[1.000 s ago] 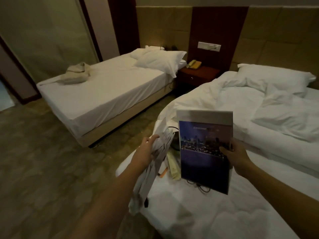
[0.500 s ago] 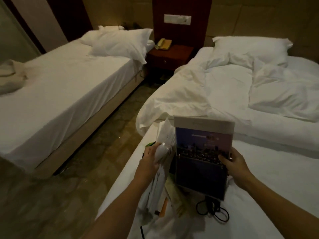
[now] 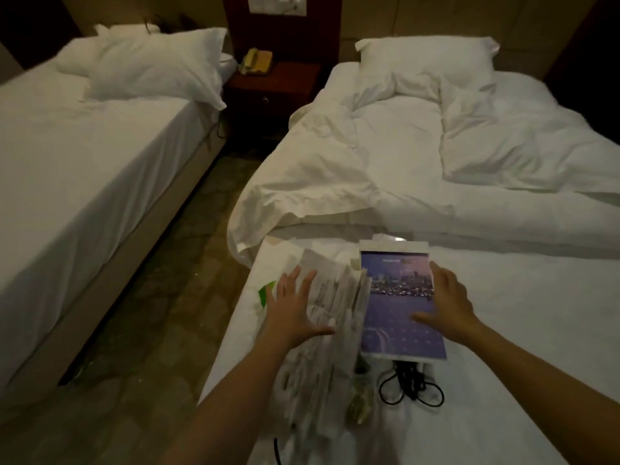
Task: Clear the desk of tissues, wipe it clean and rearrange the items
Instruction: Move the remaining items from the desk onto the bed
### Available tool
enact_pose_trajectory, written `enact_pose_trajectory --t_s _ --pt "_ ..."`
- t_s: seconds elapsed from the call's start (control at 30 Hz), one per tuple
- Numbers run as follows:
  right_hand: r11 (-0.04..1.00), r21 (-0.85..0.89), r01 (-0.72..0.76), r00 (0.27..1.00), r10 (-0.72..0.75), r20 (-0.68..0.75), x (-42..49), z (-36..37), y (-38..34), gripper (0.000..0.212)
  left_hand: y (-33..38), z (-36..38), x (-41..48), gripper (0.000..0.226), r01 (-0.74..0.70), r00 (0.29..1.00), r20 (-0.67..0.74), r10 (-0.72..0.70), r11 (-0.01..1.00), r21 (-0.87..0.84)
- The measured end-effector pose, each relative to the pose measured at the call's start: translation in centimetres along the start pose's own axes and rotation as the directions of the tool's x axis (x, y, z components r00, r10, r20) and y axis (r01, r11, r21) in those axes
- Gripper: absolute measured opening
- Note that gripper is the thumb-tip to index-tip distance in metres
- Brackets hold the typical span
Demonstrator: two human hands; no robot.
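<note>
Grip wide on both sides: left hand [image 3: 295, 310] spread over the paper stack [image 3: 339, 297], right hand [image 3: 448, 305] over the booklet [image 3: 396, 313]. These lie side by side on the bed [image 3: 520, 330], long axes pointing away.

Papers [image 3: 330, 317] left of booklet [image 3: 399, 307] on near bed [image 3: 503, 330]; cable [image 3: 411, 385] just nearer. Nightstand [image 3: 285, 82] far, between beds, phone [image 3: 256, 62] on it.

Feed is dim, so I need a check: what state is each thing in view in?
Papers, loose pile lying on the bed.
Booklet, closed, flat, cover up.
Left hand, open, fingers spread over papers.
Right hand, open, over booklet.
Cable, loosely coiled, partly under booklet.
Duvet, rumpled, pulled back.
Phone, on nightstand.
</note>
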State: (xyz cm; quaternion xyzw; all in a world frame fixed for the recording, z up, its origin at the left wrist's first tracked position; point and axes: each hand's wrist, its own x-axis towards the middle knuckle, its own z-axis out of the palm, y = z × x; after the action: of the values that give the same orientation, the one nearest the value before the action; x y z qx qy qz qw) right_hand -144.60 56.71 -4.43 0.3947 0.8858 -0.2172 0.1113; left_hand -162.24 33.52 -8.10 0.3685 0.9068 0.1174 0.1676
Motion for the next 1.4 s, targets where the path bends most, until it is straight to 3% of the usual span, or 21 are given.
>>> enact_pose_trajectory --t_s 0.4,1.0,1.2,1.4 --pt "0.996 -0.006 0.085 0.996 -0.085 -0.041 -5.4 -2.1 -0.8 0.091 2.8 -2.4 -1.5 0.106 -0.114 0.993 0.035 0.111 0.987 0.116" --pt "0.96 -0.073 0.271 0.954 -0.278 -0.112 -20.2 -9.9 -1.3 0.08 11.0 -12.7 -14.2 0.09 -0.115 0.982 -0.124 0.143 0.971 0.212" --pt "0.96 -0.113 0.257 0.95 -0.272 -0.152 -26.2 -11.1 -1.0 0.08 13.6 -14.2 -18.7 0.086 -0.178 0.967 -0.137 0.216 0.952 0.249" --pt "0.988 -0.083 0.129 0.962 -0.145 -0.233 -32.6 -11.8 -0.6 0.08 14.7 -14.9 -21.2 0.084 -0.315 0.925 -0.114 0.361 0.901 0.299"
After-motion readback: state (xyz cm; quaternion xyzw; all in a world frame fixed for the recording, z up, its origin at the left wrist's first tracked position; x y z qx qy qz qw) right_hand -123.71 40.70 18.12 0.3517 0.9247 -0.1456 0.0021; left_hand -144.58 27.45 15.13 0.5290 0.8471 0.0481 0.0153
